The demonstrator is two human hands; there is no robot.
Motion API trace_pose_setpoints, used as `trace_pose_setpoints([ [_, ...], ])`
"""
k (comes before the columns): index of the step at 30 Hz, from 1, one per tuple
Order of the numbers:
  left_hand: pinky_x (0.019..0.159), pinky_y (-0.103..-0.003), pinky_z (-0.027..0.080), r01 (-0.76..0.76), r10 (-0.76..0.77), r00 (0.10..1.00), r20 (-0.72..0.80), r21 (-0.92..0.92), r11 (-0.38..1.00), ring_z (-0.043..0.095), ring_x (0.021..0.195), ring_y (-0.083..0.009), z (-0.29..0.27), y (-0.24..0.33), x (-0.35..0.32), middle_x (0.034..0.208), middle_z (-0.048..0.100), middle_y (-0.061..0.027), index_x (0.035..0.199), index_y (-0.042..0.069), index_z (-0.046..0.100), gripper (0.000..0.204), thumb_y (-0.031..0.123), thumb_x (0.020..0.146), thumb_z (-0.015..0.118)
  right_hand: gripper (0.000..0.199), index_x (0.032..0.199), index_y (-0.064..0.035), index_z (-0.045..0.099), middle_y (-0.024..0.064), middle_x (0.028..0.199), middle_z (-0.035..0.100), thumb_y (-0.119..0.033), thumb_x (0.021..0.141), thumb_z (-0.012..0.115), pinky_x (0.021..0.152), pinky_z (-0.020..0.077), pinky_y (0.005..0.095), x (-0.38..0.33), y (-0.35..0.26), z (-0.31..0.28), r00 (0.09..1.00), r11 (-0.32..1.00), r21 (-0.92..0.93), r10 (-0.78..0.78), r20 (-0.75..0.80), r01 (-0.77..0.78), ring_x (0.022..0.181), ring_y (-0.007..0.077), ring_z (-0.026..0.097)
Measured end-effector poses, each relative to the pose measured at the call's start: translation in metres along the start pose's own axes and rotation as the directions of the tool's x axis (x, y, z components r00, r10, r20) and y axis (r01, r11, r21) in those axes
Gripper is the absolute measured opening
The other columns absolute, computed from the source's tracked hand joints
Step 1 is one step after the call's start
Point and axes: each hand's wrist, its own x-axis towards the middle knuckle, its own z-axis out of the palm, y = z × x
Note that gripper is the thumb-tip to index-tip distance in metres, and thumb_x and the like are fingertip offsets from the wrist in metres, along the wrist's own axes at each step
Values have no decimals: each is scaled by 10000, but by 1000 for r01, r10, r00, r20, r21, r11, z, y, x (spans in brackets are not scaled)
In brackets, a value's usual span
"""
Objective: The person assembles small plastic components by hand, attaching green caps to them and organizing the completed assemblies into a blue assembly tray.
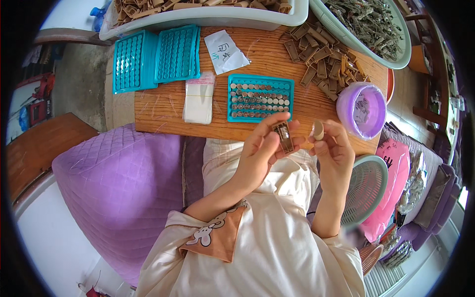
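Note:
My left hand [262, 153] pinches a small brown plastic case [283, 137], whose hollow inner side with shiny parts faces up. In my right hand [334, 151], between thumb and fingers, is a tan plastic piece with a rounded end [317, 130]. The two pieces are held apart, just past the table's near edge. Beyond my left hand lies a teal tray [260, 77] with rows of small round silvery discs [257, 100] in its pockets; some pockets at its far right hold none.
Stacked teal trays [133, 62], a paper note [225, 52] and a banded white packet [199, 104] lie left on the wooden table [168, 111]. Brown cases [321, 62] are heaped right, by a purple-rimmed tub [341, 106]. A white bin [208, 17] and a basket [403, 54] stand behind.

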Motion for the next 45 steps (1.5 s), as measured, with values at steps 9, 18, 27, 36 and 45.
trace_pose_setpoints([
  [9, 975, -351, 396, -421, 424, 905, -24, 95, 902, 500, 1128, -243, 3, -5, -9, 1193, 521, -146, 1287, -12, 366, 418, 99, 906, 496, 247, 1044, 58, 560, 85, 979, 559, 65, 799, 584, 803, 477, 254, -20, 5, 20, 996, 999, 37, -41, 77, 38, 920, 146, 562],
  [18, 966, -321, 396, -410, 408, 912, 51, 171, 896, 502, 1118, -202, 4, -4, -10, 1192, 525, -144, 1248, -19, 423, 421, 40, 856, 563, 252, 978, 33, 604, 111, 978, 583, 88, 735, 640, 795, 479, 269, -24, 15, 39, 991, 990, 55, -132, -7, 132, 892, 170, 580],
  [27, 924, -296, 420, -277, 279, 960, 0, 137, 951, 526, 1058, -163, 0, -6, -8, 1184, 526, -131, 1233, -20, 450, 432, 67, 838, 603, 234, 909, 11, 607, 112, 870, 629, 24, 697, 705, 723, 473, 284, -22, 22, 32, 973, 958, -181, -231, -18, 224, 837, 195, 608],
  [36, 917, -357, 403, -361, 394, 914, 99, 644, 675, 529, 1051, -244, -2, -16, -13, 1074, 552, -132, 1131, -33, 469, 564, 478, 898, 418, 207, 919, 8, 558, 142, 775, 575, -35, 732, 636, 588, 462, 335, -18, 25, 34, 925, 881, -367, -173, 339, 299, 664, 277, 587],
  [45, 915, -352, 397, -299, 286, 949, 131, 653, 695, 517, 1051, -235, -3, -14, -10, 1035, 519, -114, 1095, -12, 465, 523, 469, 920, 360, 153, 892, 21, 531, 151, 765, 566, -57, 774, 589, 541, 452, 359, -21, 39, 37, 938, 890, -378, -134, 319, 256, 635, 308, 567],
])
